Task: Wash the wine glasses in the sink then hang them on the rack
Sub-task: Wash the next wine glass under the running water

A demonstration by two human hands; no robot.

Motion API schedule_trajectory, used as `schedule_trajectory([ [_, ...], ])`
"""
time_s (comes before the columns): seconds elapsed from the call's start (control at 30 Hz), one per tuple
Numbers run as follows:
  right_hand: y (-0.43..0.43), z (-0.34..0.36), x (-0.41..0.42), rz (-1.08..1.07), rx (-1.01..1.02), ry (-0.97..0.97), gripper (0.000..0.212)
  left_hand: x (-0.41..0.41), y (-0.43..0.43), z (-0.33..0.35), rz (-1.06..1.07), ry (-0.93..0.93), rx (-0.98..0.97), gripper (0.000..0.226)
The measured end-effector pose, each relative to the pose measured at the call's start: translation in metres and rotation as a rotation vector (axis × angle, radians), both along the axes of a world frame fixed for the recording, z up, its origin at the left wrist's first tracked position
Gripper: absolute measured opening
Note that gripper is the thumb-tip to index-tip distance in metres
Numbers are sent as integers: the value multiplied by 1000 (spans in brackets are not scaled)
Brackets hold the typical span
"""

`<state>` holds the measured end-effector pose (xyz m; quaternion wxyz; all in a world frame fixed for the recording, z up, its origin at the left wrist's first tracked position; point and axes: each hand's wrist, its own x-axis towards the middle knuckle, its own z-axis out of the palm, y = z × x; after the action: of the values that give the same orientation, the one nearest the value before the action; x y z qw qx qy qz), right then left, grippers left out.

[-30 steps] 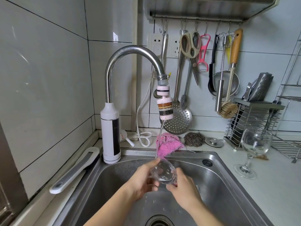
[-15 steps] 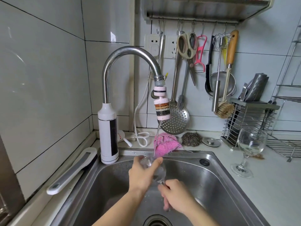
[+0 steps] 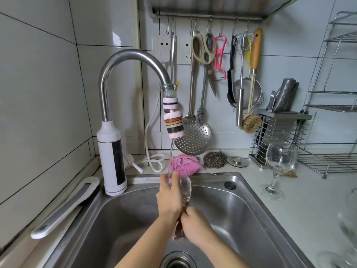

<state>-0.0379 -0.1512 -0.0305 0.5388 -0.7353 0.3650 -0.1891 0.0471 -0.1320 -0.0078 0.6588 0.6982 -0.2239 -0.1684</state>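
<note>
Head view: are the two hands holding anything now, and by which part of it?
Yes, one wine glass over the sink. The left hand grips its bowl; the right hand grips the stem near the foot.

wine glass [image 3: 186, 188] lifted into stream [image 3: 171, 151], left hand [image 3: 169, 198] now round bowl

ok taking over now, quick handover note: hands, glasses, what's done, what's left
Left hand grips the bowl of the glass under the running tap, over the sink. Right hand grips its stem.
Second glass stands upright on the counter right of the sink; third glass is blurred at the right edge.
Done: one glass mid-rinse.
Left: finish it, do the others if unwashed, hang all; none hangs in view.
</note>
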Motion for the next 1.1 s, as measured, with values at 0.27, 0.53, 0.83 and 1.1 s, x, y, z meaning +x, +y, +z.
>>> schedule_trajectory([
  [0.27,8,11,-3,33,-138,38,31,9,10,-8,-16,-593,-52,67],
  [0.53,12,7,2,77,-522,279,26,13,18,-1,76,114,-177,49],
  [0.83,11,9,0,25,-552,318,26,17,9,-6,53,278,-221,55],
  [1.1,10,7,1,90,19,38,23,20,17,-16,-26,-328,12,86],
])
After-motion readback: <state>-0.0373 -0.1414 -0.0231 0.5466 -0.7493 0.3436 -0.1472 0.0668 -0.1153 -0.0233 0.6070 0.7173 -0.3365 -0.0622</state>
